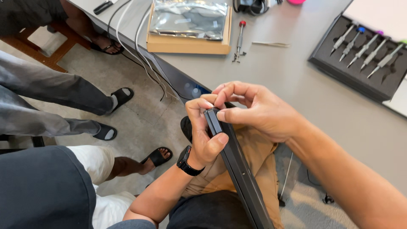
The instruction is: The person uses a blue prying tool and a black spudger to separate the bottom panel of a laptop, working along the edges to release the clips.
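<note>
Fingers of both hands are pinched on the top corner of a thin dark slab device (239, 169), held edge-on over the lap. Left hand (203, 133) wraps the corner from the left side: thumb lies across the near edge, fingers curl behind. Black watch on that wrist. Right hand (254, 110) comes in from the right, thumb and forefinger tips closed narrow on the same corner, other fingers arched above it. Device runs diagonally from the fingertips down toward the bottom of view, its lower end out of frame. It sits just off the grey table (296, 80) edge, not touching it. On the table: black tray of screwdrivers (360, 55) far right, one loose red-capped screwdriver (240, 40), tweezers (271, 43), silver bag on a cardboard box (188, 42). Other people's sandalled feet on the floor at left.
</note>
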